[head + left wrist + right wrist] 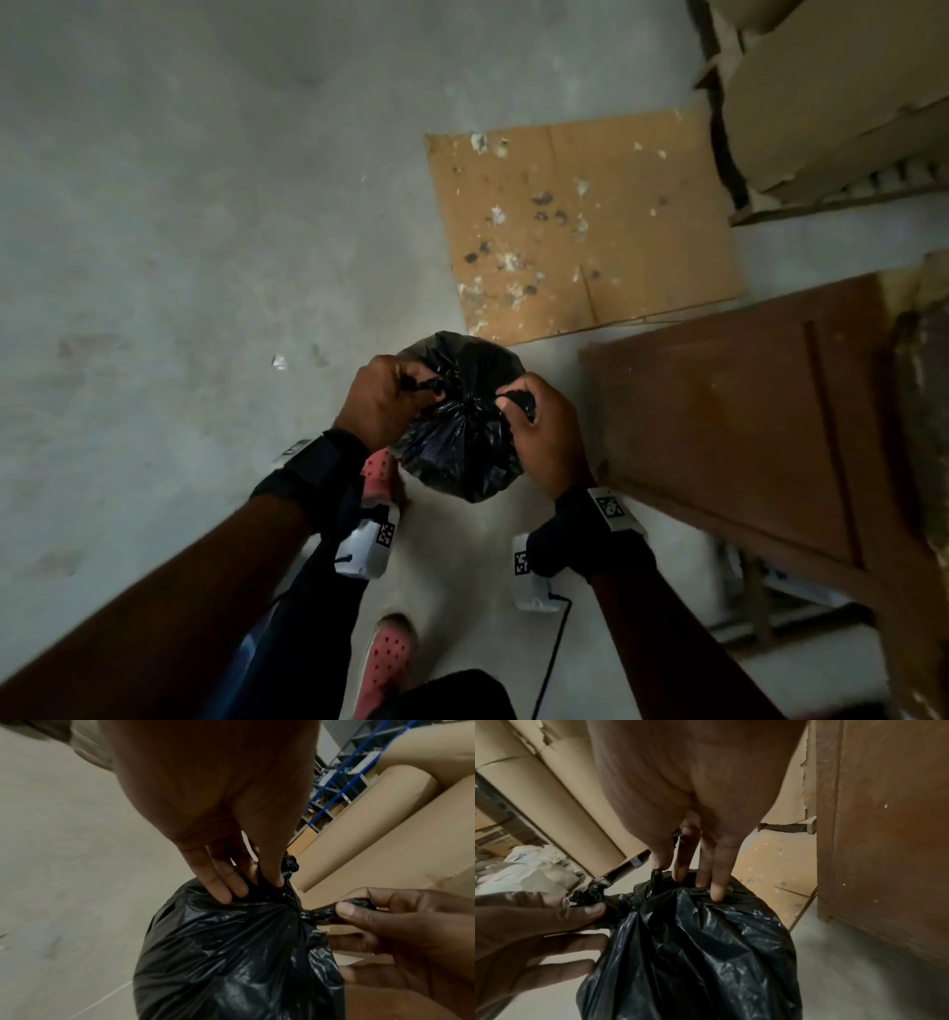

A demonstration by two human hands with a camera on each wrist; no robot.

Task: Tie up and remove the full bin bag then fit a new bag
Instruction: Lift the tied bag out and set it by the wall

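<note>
A full black bin bag [459, 437] is between my hands, above the grey concrete floor [179, 231], and its gathered top is pulled into two twisted ends. My left hand [411, 385] pinches the left end [588, 896]. My right hand [513, 401] pinches the right end [331, 911]. In the left wrist view my left fingers [231, 884] press into the bag's neck beside a small knotted tail [290, 864]. In the right wrist view my right fingers [713, 882] lie on the bag's top [706, 943]. No bin or spare bag is in view.
A stained cardboard sheet [580, 226] lies flat on the floor beyond the bag. A brown wooden cabinet [744, 411] stands close on the right. Large cardboard rolls [821, 103] lean at the back right, with blue shelving [342, 770] behind. My pink shoes [385, 663] are below the bag.
</note>
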